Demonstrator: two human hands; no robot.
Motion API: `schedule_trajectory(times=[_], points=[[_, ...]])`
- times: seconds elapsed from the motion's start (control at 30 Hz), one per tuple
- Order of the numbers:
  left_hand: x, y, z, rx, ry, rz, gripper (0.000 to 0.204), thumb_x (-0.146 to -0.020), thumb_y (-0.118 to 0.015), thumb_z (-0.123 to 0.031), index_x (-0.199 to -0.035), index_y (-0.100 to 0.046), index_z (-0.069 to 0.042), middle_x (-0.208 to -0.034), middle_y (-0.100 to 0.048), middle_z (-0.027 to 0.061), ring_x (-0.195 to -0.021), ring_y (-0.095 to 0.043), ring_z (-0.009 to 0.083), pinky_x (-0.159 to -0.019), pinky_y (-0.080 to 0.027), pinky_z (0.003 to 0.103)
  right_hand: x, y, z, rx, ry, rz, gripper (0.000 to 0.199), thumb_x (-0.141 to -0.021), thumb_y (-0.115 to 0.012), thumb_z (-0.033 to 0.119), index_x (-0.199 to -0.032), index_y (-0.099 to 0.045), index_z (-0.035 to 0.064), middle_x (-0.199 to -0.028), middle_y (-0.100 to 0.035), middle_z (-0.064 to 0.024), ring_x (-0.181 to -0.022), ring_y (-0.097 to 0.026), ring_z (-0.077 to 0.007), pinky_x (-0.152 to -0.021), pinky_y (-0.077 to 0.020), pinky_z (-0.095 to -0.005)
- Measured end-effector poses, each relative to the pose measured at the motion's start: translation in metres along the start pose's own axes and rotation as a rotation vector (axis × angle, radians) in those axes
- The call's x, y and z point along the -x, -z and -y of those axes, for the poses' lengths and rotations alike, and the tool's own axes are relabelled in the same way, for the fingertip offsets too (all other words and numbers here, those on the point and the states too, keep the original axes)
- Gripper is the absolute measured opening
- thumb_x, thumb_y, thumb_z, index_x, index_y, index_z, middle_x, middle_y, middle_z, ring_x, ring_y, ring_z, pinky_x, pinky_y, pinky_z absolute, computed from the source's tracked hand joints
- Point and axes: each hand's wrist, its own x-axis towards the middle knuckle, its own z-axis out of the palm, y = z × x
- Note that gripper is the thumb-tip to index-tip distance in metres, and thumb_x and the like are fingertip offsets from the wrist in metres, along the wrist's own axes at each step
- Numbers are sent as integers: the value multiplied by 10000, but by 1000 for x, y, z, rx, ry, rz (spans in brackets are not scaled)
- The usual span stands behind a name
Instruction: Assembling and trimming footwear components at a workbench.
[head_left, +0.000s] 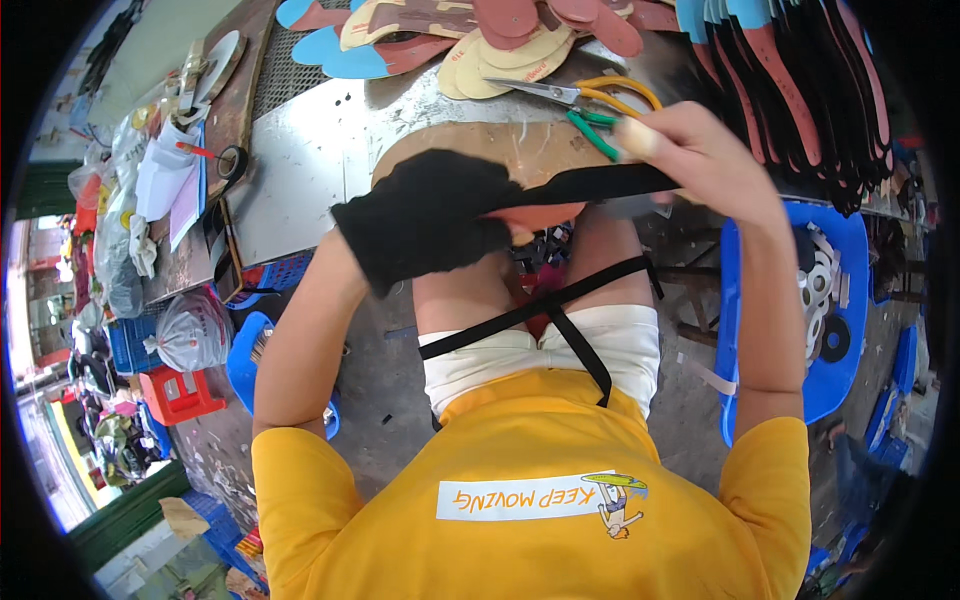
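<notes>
My left hand (428, 212), in a black glove with a bare fingertip showing, grips one end of a long, narrow insole (602, 184). The piece is black along its top, and salmon-coloured material shows beneath it near the glove. At its other end, my bare right hand (705, 160) is closed on the black part, slightly blurred; a pale covering wraps the thumb. Just beside that thumb are the green handles (592, 136) of a small tool whose working end I cannot make out. Orange-handled scissors (570, 92) lie beyond, with their blades pointing left.
Pink, blue and cream insole pieces (510, 60) pile up at the back of the metal-topped table (305, 140). Black-edged insoles (790, 90) stand in a row at back right. A blue bin (730, 300) with white rings is at right; a red stool (180, 395) stands left.
</notes>
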Motion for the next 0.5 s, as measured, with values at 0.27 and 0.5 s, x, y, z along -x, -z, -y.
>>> schedule_trajectory(times=[0.27, 0.5], points=[[43, 10, -34, 948, 406, -176, 388, -855, -657, -274, -1094, -617, 29, -955, -697, 96, -872, -633, 153, -761, -492, 303, 44, -32, -10, -623, -54, -180, 178, -849, -693, 185, -911, -665, 21, -671, -576, 15, -509, -524, -27, -428, -332, -160], [25, -23, -71, 1091, 607, -802, 403, -943, -580, -295, -1197, -557, 17, -1033, -662, 80, -887, -612, 140, -780, -483, 270, 43, -117, 26, -807, 69, -433, 81, -883, -624, 10, -960, -603, -5, -775, -646, -37, -659, -614, -69, -582, -479, -196]])
